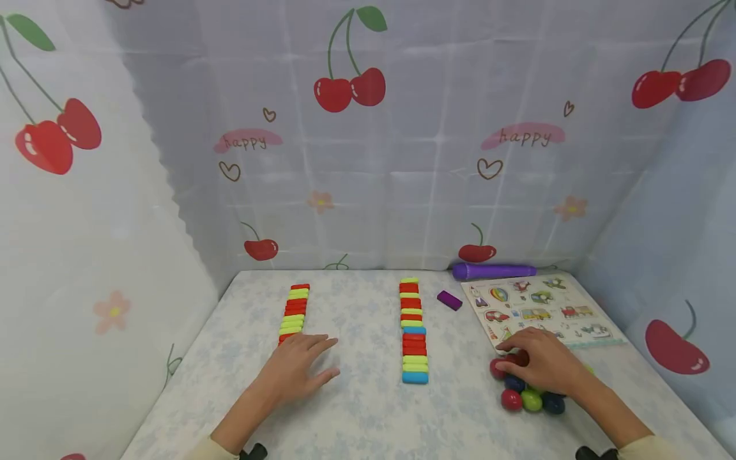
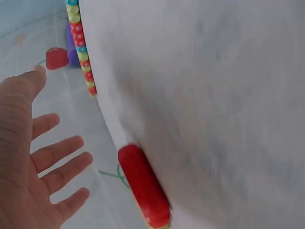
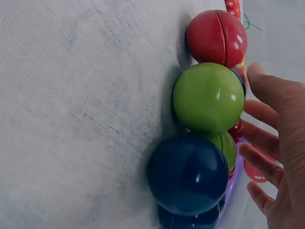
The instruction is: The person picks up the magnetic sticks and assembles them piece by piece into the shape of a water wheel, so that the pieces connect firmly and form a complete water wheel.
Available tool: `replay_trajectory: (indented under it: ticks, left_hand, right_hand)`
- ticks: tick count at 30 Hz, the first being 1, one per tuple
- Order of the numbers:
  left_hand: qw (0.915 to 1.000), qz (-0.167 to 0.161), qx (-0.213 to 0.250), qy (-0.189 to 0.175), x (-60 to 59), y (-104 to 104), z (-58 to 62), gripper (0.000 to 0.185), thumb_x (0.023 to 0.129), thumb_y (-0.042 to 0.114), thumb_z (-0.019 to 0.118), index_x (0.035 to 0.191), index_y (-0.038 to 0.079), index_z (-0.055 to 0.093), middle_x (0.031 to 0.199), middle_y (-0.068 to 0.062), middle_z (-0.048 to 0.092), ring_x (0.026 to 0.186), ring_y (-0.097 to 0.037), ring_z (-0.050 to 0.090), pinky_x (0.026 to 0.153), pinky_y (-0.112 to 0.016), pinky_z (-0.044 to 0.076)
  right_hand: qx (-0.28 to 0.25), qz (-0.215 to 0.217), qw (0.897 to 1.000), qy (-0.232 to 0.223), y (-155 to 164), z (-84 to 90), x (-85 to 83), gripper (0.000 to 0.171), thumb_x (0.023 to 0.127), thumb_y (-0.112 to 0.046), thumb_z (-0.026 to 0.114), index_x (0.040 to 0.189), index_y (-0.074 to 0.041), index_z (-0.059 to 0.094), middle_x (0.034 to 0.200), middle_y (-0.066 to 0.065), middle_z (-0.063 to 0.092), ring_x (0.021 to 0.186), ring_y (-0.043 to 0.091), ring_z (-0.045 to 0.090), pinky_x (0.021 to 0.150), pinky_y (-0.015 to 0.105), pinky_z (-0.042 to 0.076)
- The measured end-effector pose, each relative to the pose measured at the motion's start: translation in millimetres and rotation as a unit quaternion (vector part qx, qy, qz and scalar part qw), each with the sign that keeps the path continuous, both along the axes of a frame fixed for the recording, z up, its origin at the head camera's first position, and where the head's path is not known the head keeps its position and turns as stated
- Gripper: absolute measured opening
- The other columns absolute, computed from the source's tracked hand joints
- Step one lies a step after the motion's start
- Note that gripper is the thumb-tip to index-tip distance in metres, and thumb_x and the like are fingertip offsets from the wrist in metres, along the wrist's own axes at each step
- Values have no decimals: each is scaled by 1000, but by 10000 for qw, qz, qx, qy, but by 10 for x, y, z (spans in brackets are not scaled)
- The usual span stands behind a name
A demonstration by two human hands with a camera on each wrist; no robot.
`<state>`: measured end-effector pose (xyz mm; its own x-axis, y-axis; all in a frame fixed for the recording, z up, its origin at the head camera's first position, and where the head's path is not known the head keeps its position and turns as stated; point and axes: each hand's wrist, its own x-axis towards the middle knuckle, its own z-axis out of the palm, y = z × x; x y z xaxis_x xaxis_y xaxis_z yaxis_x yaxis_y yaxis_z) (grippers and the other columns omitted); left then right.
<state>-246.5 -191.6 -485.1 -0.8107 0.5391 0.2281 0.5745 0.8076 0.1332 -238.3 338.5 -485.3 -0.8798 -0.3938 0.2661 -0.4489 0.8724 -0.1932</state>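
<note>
Balls (image 1: 529, 391) cluster on the counter (image 1: 356, 415) directly under the right hand (image 1: 543, 362), whose fingers curl over a red ball (image 1: 499, 367); left hand (image 1: 299, 367) rests flat, released, well apart beside a block row (image 1: 294, 313).

Left: my left hand (image 1: 296, 366) lies at the near end of the left block row (image 1: 295, 311).
Middle: second block row (image 1: 413, 331).
Right: my right hand (image 1: 543, 363) on the balls (image 1: 529, 399), puzzle board (image 1: 540, 308) behind them.
</note>
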Motion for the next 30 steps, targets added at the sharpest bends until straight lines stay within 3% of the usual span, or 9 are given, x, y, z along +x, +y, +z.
replay_trajectory:
  ticks: [4, 9, 12, 16, 19, 23, 27, 30]
  left_hand:
    - [9983, -404, 274, -323, -1, 167, -43, 60, 101, 63, 65, 144, 21, 70, 142, 0, 69, 129, -24, 65, 108, -52, 53]
    - [9933, -897, 451, -567, -37, 556, -77, 47, 100, 55, 73, 136, 24, 75, 143, 0, 69, 130, -20, 64, 106, -49, 55]
    - [9894, -1288, 492, -454, -59, 852, -80, 38, 99, 47, 78, 129, 23, 78, 142, -1, 68, 129, -19, 62, 104, -44, 56]
    - [9855, -1683, 220, -22, -104, 1195, -110, 28, 97, 40, 82, 119, 23, 80, 137, 0, 67, 127, -17, 60, 104, -35, 55]
    - [9851, -1699, -90, 235, -114, 1351, -124, 23, 95, 39, 85, 112, 25, 83, 127, 4, 66, 119, -13, 58, 101, -29, 52]
    - [9862, -1574, -338, 383, -90, 1422, -114, 20, 92, 39, 88, 108, 26, 85, 112, 8, 62, 103, -7, 51, 89, -22, 46]
    - [9870, -1520, -445, 276, -35, 1435, -91, 17, 92, 38, 88, 105, 27, 85, 106, 10, 62, 95, -5, 47, 81, -19, 42]
    - [9879, -1460, -525, -60, 27, 1427, -68, 13, 93, 34, 87, 103, 27, 84, 101, 13, 65, 89, -3, 47, 75, -16, 41]
  right_hand:
    - [27, 74, 9995, -295, -30, 22, -1, 32, 89, -53, 85, 108, -27, 83, 100, -18, 73, 106, 25, 68, 103, 68, 47]
    - [94, 30, 9986, -524, -63, 36, 5, 31, 88, -52, 86, 107, -27, 83, 93, -22, 70, 99, 19, 65, 103, 68, 46]
    - [56, -2, 9982, -602, -79, 26, 8, 28, 88, -50, 87, 106, -28, 83, 92, -23, 69, 97, 16, 64, 104, 69, 44]
    - [-10, 115, 9990, -436, -132, 10, 9, 26, 89, -49, 87, 106, -30, 82, 97, -22, 72, 101, 18, 65, 105, 68, 45]
    - [-119, 324, 9990, -301, -232, 17, 29, 25, 90, -45, 88, 108, -29, 82, 100, -20, 73, 102, 19, 64, 105, 67, 46]
    - [-302, 415, 9975, -478, -467, 61, 94, 28, 88, -40, 90, 112, -27, 83, 104, -19, 72, 108, 20, 65, 106, 65, 48]
    - [-503, 494, 9947, -743, -693, 90, 171, 31, 89, -44, 89, 115, -30, 82, 110, -22, 70, 114, 18, 64, 102, 58, 54]
    - [-642, 779, 9912, -853, -825, 78, 206, 31, 91, -48, 86, 116, -32, 81, 111, -23, 68, 113, 14, 63, 98, 52, 57]
